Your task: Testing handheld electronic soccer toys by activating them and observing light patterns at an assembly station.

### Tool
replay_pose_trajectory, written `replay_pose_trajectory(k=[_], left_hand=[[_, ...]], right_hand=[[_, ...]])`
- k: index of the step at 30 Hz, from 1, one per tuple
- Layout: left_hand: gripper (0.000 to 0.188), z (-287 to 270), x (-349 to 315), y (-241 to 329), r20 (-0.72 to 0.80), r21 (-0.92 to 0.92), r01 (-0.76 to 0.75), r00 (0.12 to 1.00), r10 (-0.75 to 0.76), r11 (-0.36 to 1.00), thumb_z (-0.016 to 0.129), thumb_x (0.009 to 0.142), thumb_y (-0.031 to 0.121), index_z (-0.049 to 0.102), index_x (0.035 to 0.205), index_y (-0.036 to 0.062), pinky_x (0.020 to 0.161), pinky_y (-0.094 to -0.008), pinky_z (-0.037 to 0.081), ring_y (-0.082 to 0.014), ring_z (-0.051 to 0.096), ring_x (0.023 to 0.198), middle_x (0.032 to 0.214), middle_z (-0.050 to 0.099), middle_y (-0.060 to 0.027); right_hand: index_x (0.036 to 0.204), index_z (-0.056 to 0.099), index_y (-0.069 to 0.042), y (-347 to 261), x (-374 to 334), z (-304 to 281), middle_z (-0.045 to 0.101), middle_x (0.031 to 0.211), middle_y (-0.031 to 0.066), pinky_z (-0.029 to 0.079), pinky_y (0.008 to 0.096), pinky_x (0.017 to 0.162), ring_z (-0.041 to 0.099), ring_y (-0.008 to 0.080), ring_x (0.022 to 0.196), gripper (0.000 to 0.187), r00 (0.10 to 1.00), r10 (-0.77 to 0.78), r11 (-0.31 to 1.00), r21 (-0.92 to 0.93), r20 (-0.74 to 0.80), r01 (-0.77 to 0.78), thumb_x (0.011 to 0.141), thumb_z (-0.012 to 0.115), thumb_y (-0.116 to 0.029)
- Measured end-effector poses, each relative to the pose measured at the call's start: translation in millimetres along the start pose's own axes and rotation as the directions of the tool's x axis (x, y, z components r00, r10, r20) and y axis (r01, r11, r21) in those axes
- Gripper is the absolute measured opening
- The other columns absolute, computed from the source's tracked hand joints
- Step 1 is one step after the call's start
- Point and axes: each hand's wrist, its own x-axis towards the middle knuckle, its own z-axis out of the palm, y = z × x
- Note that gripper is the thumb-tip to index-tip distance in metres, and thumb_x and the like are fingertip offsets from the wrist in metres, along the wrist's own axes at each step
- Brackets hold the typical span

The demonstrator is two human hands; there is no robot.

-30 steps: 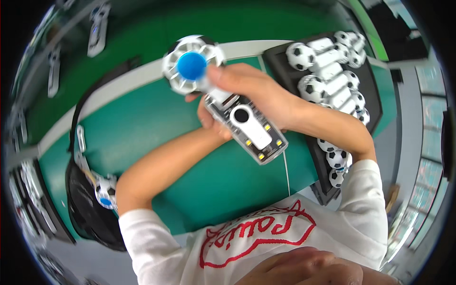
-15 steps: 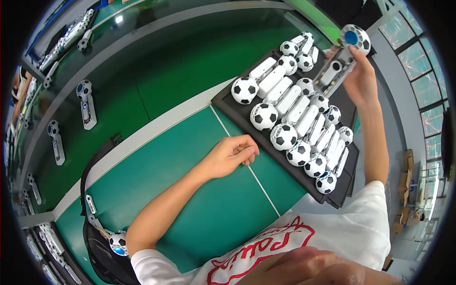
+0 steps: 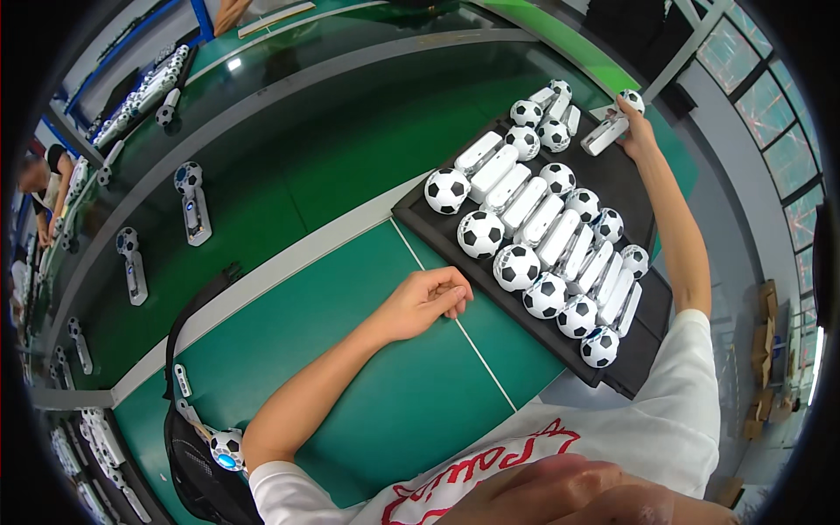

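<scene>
Biggest thing in my feed is the green table, filling most of the view with a pale stripe running from 8 o'clock up toward the middle. Next is the black tray over at 2 to 3 o'clock, packed with rows of little gadgets, each a white bar with a soccer-ball head; one ball sits at the tray's near-left corner.

There's a black bag at 7 o'clock with another of those gadgets lying on it, blue light showing. A few more gadgets lie on the darker table at 9 to 10 o'clock, well apart from each other.

Left hand rests on the table dead centre, fingers loosely curled in, holding nothing, just beside the tray's near edge.

Right hand is stretched way out to 1 o'clock at the tray's far corner, fingers wrapped around a gadget, white bar pointing left, ball head up by the fingertips. It looks to be just over or touching the tray edge, can't tell which.
</scene>
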Motion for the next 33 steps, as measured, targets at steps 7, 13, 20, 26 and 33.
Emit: replay_pose_trajectory(k=[7, 13, 20, 26, 33], left_hand=[[0.019, -0.4, -4.1, -3.8, -0.021, -0.010, -0.038, 0.999, 0.038, 0.999, 0.051, 0.099, 0.016, 0.059, 0.094, -0.0003, 0.067, -0.0253, 0.049, -0.0102, 0.058, 0.072, 0.077, 0.060, -0.0036], [0.021, 0.9, 3.8, -1.5, 0.028, -0.014, -0.040, 0.999, 0.040, 0.999, 0.051, 0.100, 0.018, 0.060, 0.096, -0.0006, 0.068, -0.0248, 0.049, -0.0103, 0.058, 0.073, 0.079, 0.061, -0.0045], [0.021, -6.1, 2.3, -13.3, -0.010, -0.087, -0.084, 0.996, 0.083, 0.993, 0.051, 0.099, 0.019, 0.060, 0.094, 0.0002, 0.066, -0.0262, 0.049, -0.0111, 0.059, 0.072, 0.079, 0.062, -0.0046], [0.020, -2.9, 0.5, -7.2, -0.005, -0.070, -0.161, 0.987, 0.162, 0.984, 0.053, 0.095, 0.018, 0.062, 0.091, 0.0000, 0.063, -0.0279, 0.051, -0.0124, 0.062, 0.069, 0.076, 0.065, -0.0068], [0.022, -2.8, -5.5, -11.7, -0.023, -0.024, -0.189, 0.982, 0.189, 0.982, 0.054, 0.091, 0.017, 0.067, 0.089, -0.0003, 0.066, -0.0291, 0.053, -0.0151, 0.066, 0.070, 0.079, 0.069, -0.0083]], right_hand=[[0.111, 0.061, 0.004, 85.7, 88.0, 39.2, 0.066, 0.089, 0.0093, 0.052, 0.0375, 0.069, 0.063, 0.0215, 0.076, 0.053, 0.970, -0.046, 0.988, -0.154, -0.239, 0.008, 0.076, 0.082, -0.031], [0.100, 0.067, 0.011, 106.8, 114.0, 23.3, 0.069, 0.094, 0.0150, 0.051, 0.0367, 0.073, 0.066, 0.0222, 0.085, 0.054, 0.964, -0.200, 0.935, -0.329, -0.177, 0.134, 0.073, 0.083, -0.034], [0.108, 0.063, 0.011, 132.0, 169.9, 10.6, 0.060, 0.114, 0.0338, 0.042, 0.0482, 0.096, 0.056, 0.0465, 0.112, 0.082, 0.960, -0.278, 0.494, -0.862, -0.034, 0.113, 0.089, 0.039, -0.066], [0.115, 0.062, 0.000, 73.0, 211.5, -23.5, 0.068, 0.107, 0.0179, 0.052, 0.0450, 0.083, 0.066, 0.0355, 0.097, 0.048, 0.744, -0.495, -0.347, -0.887, 0.449, 0.304, 0.081, 0.068, -0.034], [0.127, 0.058, 0.000, -6.8, -32.0, 249.3, 0.061, 0.125, 0.0134, 0.042, 0.0335, 0.101, 0.057, 0.0243, 0.116, 0.043, 0.476, -0.545, 0.423, -0.263, 0.690, 0.867, 0.092, 0.057, -0.024]])
